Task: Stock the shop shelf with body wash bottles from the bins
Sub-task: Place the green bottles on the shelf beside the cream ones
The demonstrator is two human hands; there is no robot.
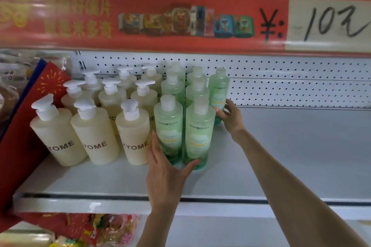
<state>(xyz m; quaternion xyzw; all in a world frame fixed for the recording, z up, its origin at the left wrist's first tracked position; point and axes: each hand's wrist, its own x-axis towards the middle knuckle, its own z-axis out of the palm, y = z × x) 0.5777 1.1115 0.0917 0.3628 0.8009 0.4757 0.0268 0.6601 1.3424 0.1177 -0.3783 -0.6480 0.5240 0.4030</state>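
Observation:
Several green body wash bottles stand in two rows on the white shelf. My left hand wraps around the base of the front left green bottle, its thumb touching the front right green bottle. My right hand grips the lower part of a green bottle standing alone to the right of the rows, further back. Left of the green ones, several cream pump bottles marked KYOME stand in rows. No bin is in view.
A red box leans at the shelf's left end. A red price banner runs along the shelf above. A white pegboard back wall stands behind. Colourful packets lie on the lower shelf.

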